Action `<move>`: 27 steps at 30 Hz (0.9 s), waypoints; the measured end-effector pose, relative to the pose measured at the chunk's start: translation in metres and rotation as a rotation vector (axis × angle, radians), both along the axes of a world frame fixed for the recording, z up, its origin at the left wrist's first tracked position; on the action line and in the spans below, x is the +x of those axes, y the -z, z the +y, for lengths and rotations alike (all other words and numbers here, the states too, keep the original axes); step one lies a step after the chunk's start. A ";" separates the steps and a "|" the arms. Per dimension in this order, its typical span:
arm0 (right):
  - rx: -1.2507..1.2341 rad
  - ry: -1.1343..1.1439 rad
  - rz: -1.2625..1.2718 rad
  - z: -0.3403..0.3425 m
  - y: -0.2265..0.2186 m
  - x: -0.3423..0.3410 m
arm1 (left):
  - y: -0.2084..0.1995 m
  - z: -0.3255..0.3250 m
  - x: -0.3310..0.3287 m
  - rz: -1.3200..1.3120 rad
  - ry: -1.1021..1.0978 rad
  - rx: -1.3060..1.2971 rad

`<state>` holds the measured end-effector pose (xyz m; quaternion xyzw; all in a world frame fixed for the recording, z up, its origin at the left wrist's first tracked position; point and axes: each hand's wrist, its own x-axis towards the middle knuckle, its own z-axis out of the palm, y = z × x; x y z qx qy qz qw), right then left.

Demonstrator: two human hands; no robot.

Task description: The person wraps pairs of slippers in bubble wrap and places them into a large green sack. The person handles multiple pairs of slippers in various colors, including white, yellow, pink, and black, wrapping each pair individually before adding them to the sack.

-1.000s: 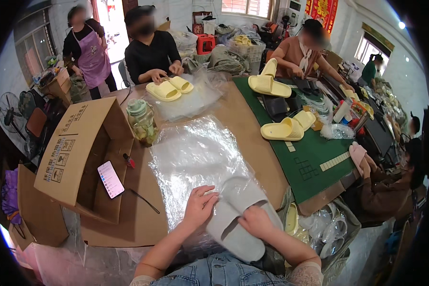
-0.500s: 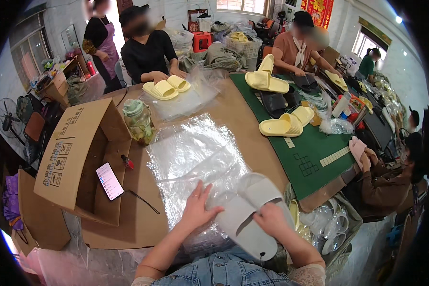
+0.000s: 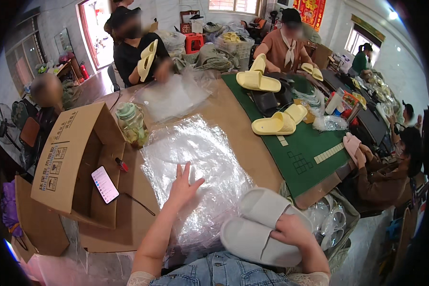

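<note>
At the near side of the table, the right hand grips a pair of grey slippers, which extend leftward from its fingers; those fingertips are partly hidden, seemingly hooked at the straps. Beyond the slippers' left, the left hand splays its fingers over clear plastic sheets.

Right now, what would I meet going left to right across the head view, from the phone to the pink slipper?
Phone, green-lidded jar, left hand with fingers spread, pair of grey slippers, pink slipper.
</note>
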<state>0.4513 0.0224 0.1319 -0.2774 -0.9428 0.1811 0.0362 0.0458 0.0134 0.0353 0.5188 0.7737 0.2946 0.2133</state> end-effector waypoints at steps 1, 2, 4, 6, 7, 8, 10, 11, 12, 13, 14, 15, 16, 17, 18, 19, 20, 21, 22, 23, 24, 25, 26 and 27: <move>-0.040 -0.066 0.030 -0.002 0.000 0.001 | 0.003 0.000 0.001 0.021 0.003 0.012; -0.062 -0.093 0.017 -0.002 0.000 0.001 | 0.007 0.001 0.000 0.042 0.005 0.024; -0.104 -0.144 -0.006 0.002 0.001 -0.002 | 0.004 0.001 0.003 0.041 0.007 0.023; -0.125 -0.186 -0.022 0.003 -0.004 -0.008 | -0.004 0.000 0.005 -0.007 0.001 -0.004; -0.126 -0.201 -0.027 0.002 -0.009 -0.014 | -0.008 0.000 0.006 -0.025 0.003 -0.016; -0.127 -0.215 -0.032 0.001 -0.014 -0.019 | -0.012 0.001 0.007 -0.044 0.005 -0.029; -0.080 -0.261 -0.064 -0.002 -0.025 -0.028 | -0.013 -0.002 0.006 -0.054 0.005 -0.025; -0.057 -0.282 -0.080 -0.004 -0.027 -0.032 | -0.011 -0.003 0.006 -0.047 0.010 -0.005; -0.047 -0.281 -0.099 -0.006 -0.026 -0.036 | -0.009 -0.003 0.006 -0.041 0.016 0.013; -0.038 -0.280 -0.118 -0.008 -0.024 -0.041 | -0.002 -0.003 0.004 -0.010 0.020 0.032; -0.029 -0.278 -0.137 -0.010 -0.022 -0.045 | 0.007 -0.003 0.001 0.022 0.024 0.050; -0.024 -0.248 -0.170 -0.010 -0.019 -0.047 | 0.006 -0.002 0.000 0.053 0.030 0.072; -0.020 -0.218 -0.202 -0.009 -0.017 -0.050 | 0.005 -0.002 0.001 0.031 0.019 0.051; -0.016 -0.189 -0.234 -0.008 -0.014 -0.052 | 0.005 -0.002 0.002 0.009 0.006 0.029; -0.023 -0.132 -0.233 -0.005 -0.014 -0.051 | 0.001 -0.003 0.004 -0.016 -0.007 0.008; -0.031 -0.076 -0.231 -0.001 -0.015 -0.048 | -0.002 -0.003 0.005 -0.024 -0.004 -0.002; -0.039 -0.019 -0.228 0.004 -0.014 -0.045 | -0.005 -0.003 0.006 -0.033 -0.001 -0.011; -0.051 0.019 -0.171 0.007 -0.011 -0.041 | -0.007 -0.004 0.006 -0.040 -0.001 -0.020; -0.062 0.062 -0.117 0.012 -0.006 -0.036 | -0.006 -0.004 0.006 -0.034 0.000 -0.013; -0.073 0.105 -0.063 0.017 -0.001 -0.031 | -0.005 -0.004 0.007 -0.028 0.003 -0.007; -0.087 0.096 -0.026 0.022 0.003 -0.030 | -0.004 -0.004 0.006 -0.019 0.001 0.001; -0.115 0.104 0.016 0.025 0.003 -0.025 | -0.003 -0.004 0.006 -0.033 0.005 0.009; -0.142 0.114 0.058 0.029 0.002 -0.021 | -0.001 -0.004 0.005 -0.046 0.009 0.017; -0.173 0.118 0.102 0.033 -0.002 -0.021 | 0.000 -0.005 0.004 -0.056 0.009 0.023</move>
